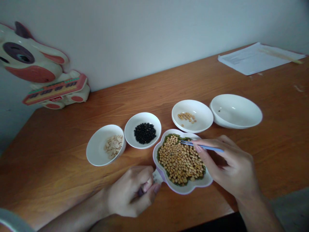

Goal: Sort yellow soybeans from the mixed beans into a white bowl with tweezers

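My left hand (134, 190) is wrapped round the handle of a flower-shaped scoop (187, 190), white with a purple rim. Yellow soybeans (178, 158) fill the scoop, and green beans (201, 174) show around their edge. Between the thumb and fingers of my right hand (231, 164) is a pair of blue tweezers (207, 147). The tips of the tweezers are at the beans near the scoop's far side; whether they grip a bean, I cannot tell. Just beyond the scoop, a white bowl (202, 111) contains a small group of soybeans (187, 117).
Left of the scoop stand a bowl (129, 127) of black beans (145, 133) and a bowl (95, 148) of pale flat pieces (114, 146). Another white bowl (241, 111) at right holds a dark speck. A cow toy (48, 71) and papers (256, 59) lie at the back.
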Motion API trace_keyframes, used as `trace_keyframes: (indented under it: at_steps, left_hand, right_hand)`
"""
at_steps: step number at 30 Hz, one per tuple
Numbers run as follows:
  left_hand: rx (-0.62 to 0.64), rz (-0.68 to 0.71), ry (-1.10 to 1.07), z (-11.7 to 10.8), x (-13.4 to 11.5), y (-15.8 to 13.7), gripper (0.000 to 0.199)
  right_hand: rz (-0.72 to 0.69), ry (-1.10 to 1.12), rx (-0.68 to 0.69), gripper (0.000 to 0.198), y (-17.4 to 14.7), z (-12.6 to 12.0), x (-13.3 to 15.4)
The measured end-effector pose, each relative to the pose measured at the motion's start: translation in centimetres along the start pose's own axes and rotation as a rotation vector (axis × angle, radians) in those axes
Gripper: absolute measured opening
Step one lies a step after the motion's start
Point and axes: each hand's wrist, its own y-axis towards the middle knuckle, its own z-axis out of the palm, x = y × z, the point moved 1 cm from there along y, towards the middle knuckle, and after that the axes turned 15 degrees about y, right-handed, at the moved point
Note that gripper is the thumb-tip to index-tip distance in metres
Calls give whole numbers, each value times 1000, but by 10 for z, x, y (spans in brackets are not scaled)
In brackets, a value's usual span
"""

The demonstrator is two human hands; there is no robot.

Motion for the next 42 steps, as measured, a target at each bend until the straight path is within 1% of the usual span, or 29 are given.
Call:
trace_keyframes:
  at_steps: [16, 25, 31, 34, 38, 40, 42]
  left_hand:
    - [13, 19, 14, -2, 0, 1, 30]
    - [-5, 10, -9, -1, -1, 2, 31]
    - [-3, 9, 5, -1, 0, 1, 31]
    - [-3, 10, -1, -1, 0, 1, 31]
    - [-6, 15, -8, -1, 0, 2, 30]
    - [3, 13, -2, -1, -1, 3, 30]
    - [5, 11, 10, -1, -1, 2, 29]
  right_hand:
    - [40, 20, -23, 29, 2, 0, 1]
    - [51, 26, -17, 28, 1, 1, -1]
    - [45, 12, -29, 26, 1, -1, 4]
    - [43, -14, -84, 30, -1, -3, 7]
    - [-23, -95, -280, 42, -7, -6, 7]
    - [13, -140, -357, 43, -9, -7, 5]
    - [86, -170, -398, 40, -10, -7, 2]
